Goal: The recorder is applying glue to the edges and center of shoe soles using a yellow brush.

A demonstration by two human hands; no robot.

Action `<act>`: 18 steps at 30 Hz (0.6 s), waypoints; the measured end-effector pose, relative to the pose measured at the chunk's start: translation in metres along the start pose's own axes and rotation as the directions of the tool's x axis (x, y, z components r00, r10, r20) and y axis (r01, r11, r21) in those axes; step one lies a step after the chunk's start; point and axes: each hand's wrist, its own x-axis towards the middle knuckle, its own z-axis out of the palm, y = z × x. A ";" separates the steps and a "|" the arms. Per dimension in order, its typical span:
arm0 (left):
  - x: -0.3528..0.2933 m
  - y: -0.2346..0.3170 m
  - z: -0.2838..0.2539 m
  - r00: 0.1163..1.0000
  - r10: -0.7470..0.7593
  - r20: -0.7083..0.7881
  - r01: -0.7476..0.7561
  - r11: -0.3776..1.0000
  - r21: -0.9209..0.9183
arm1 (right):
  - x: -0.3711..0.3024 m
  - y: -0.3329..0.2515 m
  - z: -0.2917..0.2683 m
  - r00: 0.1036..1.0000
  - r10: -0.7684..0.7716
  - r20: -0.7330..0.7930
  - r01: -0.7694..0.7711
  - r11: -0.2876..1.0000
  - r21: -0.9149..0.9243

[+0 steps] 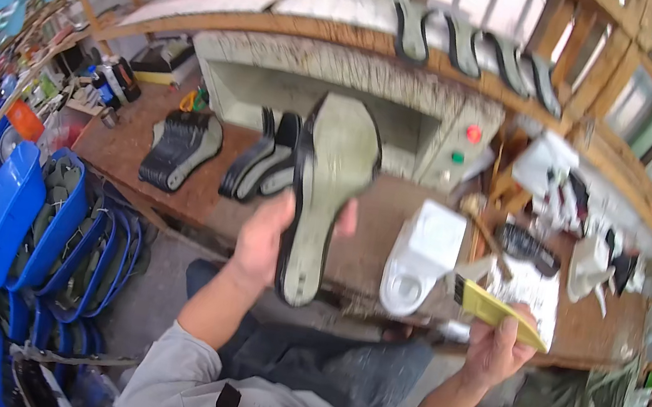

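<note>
My left hand [261, 240] grips a shoe sole [340, 151] by its edges, the fingers on one side and the thumb on the other. The sole is grey-green with a black rim, wide at the top and narrow at the lower end, and it stands tilted up over the bench edge. In my right hand [498, 347] is a flat yellow-handled brush [496, 309], its dark tip pointing left. Close to the brush, on the bench, sits a white plastic container [423, 256] with a round cup at its near end.
Bench [375, 211] runs ahead, with stacked soles [183, 144] and more soles [265, 157] on its left. Behind stands an open-fronted pale box [344, 80] with a red and a green button. Several soles [463, 45] rest on the upper shelf; blue bins [8, 215] stand left, a hammer [486, 232] right.
</note>
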 end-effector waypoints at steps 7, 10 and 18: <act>0.244 0.090 -0.093 0.996 0.085 0.028 -0.084 0.996 -0.029 | 0.011 0.019 0.012 0.996 0.006 -0.092 0.000 0.998 0.057; 0.315 0.096 -0.107 0.986 0.093 -0.141 -0.094 0.996 -0.005 | 0.011 0.027 0.011 0.988 0.074 -0.139 -0.067 0.996 0.053; 0.383 0.091 -0.114 0.960 0.049 -0.277 -0.007 0.988 0.154 | 0.003 0.042 -0.001 0.972 0.102 -0.213 -0.115 0.992 -0.048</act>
